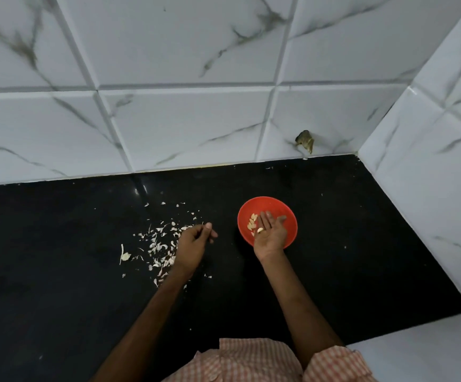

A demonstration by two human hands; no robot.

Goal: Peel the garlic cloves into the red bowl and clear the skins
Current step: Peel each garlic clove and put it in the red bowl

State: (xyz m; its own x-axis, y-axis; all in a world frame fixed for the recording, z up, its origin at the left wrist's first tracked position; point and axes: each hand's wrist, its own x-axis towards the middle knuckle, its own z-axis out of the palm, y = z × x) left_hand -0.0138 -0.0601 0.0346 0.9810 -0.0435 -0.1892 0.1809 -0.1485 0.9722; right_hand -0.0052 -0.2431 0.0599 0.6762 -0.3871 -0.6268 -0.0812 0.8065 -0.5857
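A red bowl (281, 209) stands on the black counter and holds several peeled garlic cloves (252, 222). My right hand (270, 232) hovers over the bowl with its fingers straight, and one peeled clove (260, 230) lies at its thumb side. My left hand (193, 244) is over the counter to the left of the bowl, its fingers loosely curled; I cannot see anything in it. White garlic skins (157, 244) are scattered on the counter just left of that hand.
The black counter (347, 244) runs back to a white marble-patterned tile wall (185, 125) and is closed on the right by a tiled side wall (430, 175). A small brown lump (305, 140) sticks to the back wall near the corner.
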